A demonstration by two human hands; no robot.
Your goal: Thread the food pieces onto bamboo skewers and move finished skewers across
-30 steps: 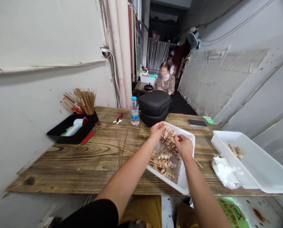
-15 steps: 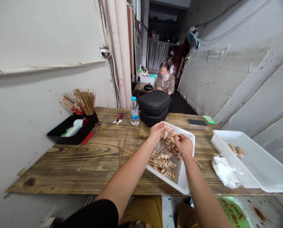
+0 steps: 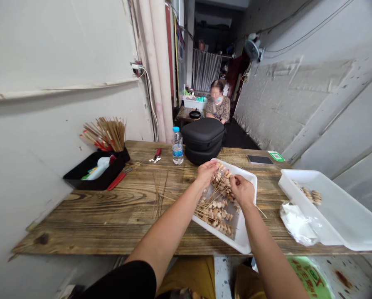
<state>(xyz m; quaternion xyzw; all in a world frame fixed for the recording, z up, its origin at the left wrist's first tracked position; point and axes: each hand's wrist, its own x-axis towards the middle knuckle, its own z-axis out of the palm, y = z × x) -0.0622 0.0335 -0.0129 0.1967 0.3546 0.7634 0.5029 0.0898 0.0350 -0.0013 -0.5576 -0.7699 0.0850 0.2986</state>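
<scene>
In front of me a white tray (image 3: 248,236) sits at an angle on the wooden table. Several skewers of what look like garlic cloves (image 3: 218,214) lie in it, their thin sticks pointing left. Over the tray's far part, my left hand (image 3: 207,172) is closed in a pinch on the far end of a garlic skewer (image 3: 227,174). My right hand (image 3: 242,189) pinches the same skewer lower down, just below the cloves. Its bare stick seems to come out past my right wrist. My fingertips partly hide the cloves.
Loose bamboo sticks (image 3: 157,199) lie left of the tray. Behind stand a water bottle (image 3: 177,147) and a black case (image 3: 203,139). At right are a second white tray (image 3: 338,207) and a plastic bag (image 3: 298,224); at left, a black box (image 3: 92,182). A person (image 3: 218,108) sits beyond.
The view has shifted very slightly. My hands stay in nearly the same place on the skewer, with no clear movement.
</scene>
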